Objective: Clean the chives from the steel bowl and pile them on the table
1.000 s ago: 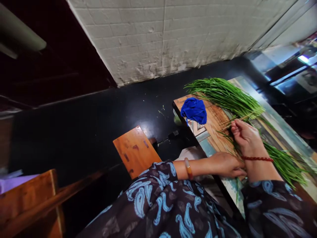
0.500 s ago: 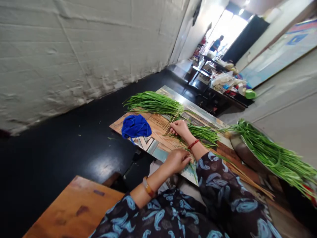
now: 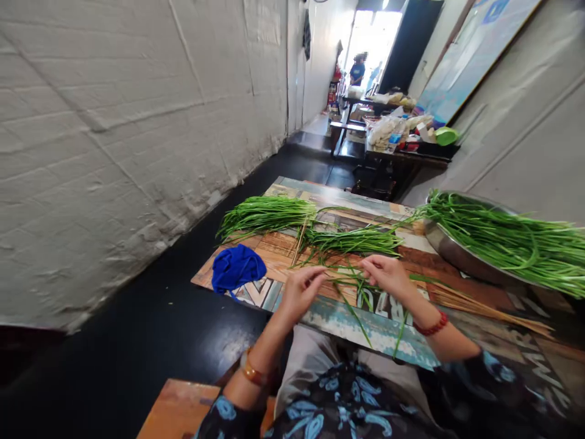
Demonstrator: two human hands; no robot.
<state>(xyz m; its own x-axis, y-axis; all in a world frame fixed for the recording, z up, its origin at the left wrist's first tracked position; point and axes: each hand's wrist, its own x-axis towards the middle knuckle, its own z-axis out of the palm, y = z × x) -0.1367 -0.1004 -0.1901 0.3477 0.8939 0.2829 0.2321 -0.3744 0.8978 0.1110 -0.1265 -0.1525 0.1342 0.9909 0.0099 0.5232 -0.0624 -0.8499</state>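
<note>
My left hand [image 3: 304,294] is pinched closed low over the table's near side, at the end of thin green garlic chive strands [image 3: 345,280]. To its right, my right hand [image 3: 388,277] is also pinched, its fingertips on the other end of these strands. Some loose blades hang over the near edge. Beyond the hands lie a small bundle of garlic chives [image 3: 361,239] and a larger bundle [image 3: 269,213] to its left. Thin tan straw-like strips [image 3: 299,242] rest between the bundles.
A crumpled blue cloth [image 3: 237,270] lies at the table's left corner. At right stands a metal basin [image 3: 450,251] heaped with chives; longer tan strips [image 3: 493,308] lie before it. Farther back are a cluttered table [image 3: 411,157] and a person [image 3: 357,73] near the doorway.
My right hand has drawn back from the tan strips toward the near side. My left hand has moved left and forward, so the hands are uncrossed. The view has turned.
</note>
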